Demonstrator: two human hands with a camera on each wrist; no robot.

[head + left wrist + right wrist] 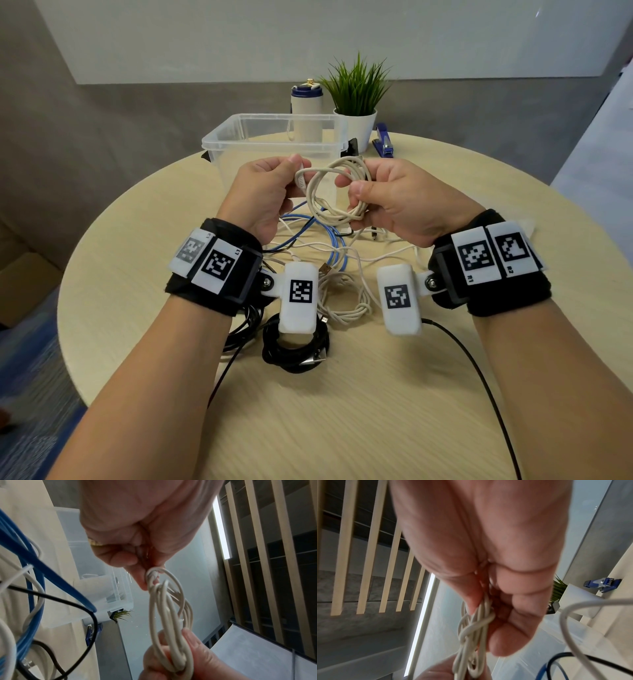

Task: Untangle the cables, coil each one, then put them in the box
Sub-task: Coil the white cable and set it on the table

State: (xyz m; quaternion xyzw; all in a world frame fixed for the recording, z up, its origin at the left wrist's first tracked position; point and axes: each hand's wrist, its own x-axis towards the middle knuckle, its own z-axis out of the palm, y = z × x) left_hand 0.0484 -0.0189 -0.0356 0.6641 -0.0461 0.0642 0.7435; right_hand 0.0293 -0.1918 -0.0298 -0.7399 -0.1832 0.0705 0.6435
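Clear plastic box (274,137) at far table (394,394) edge; no cable visible inside. White cable coil (337,193) held above table, before box. Right hand (400,202) clamps coil bundle between thumb and curled fingers. Left hand (267,195) pinches coil's free end.

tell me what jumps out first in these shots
Both hands, the left hand and right hand, hold a coiled white cable up in front of the clear plastic box. Below them a tangle of blue, white and black cables lies on the round table.
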